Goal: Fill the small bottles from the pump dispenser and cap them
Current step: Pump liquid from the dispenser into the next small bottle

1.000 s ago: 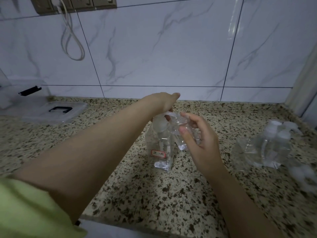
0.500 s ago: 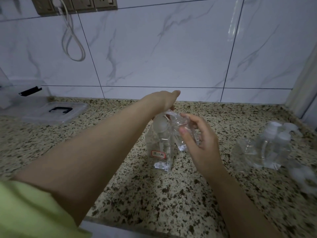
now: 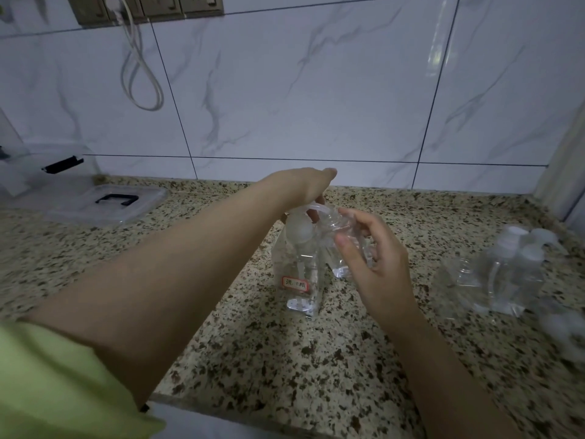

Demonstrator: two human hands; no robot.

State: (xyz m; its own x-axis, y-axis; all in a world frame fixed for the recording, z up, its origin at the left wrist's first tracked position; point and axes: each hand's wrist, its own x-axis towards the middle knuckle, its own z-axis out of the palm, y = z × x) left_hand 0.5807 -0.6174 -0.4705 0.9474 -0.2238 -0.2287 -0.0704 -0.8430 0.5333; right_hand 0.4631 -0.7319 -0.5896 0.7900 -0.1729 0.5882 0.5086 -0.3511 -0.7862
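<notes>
Two hands meet over the middle of the speckled tabletop (image 3: 285, 359). The left hand (image 3: 304, 188) comes in from the left with its palm down on the head of the pump dispenser (image 3: 300, 267), fingers curled over the top; how firmly it presses cannot be told. The right hand (image 3: 376, 264) pinches a small clear bottle (image 3: 345, 242) between thumb and fingertips, holding it just beside the dispenser, its open mouth raised toward the pump spout and its base lower, off to the right. The small bottle's long axis is tilted, leaning up and left toward the spout, and it is off the tabletop.

The pump dispenser stands upright on the tabletop, long axis vertical, clear-walled, with a red-bordered label (image 3: 295, 283) low on its front face.

Well apart to the right lies a blurred cluster of other small bottles (image 3: 506, 274) with white caps, standing close together. Far left, a clear plastic lid (image 3: 110, 204) with a black handle lies flat near a clear box (image 3: 41, 169) against the wall. Marbled white wall tiles (image 3: 316, 90) rise behind, with a white cord (image 3: 142, 77) looping down from an outlet strip.
</notes>
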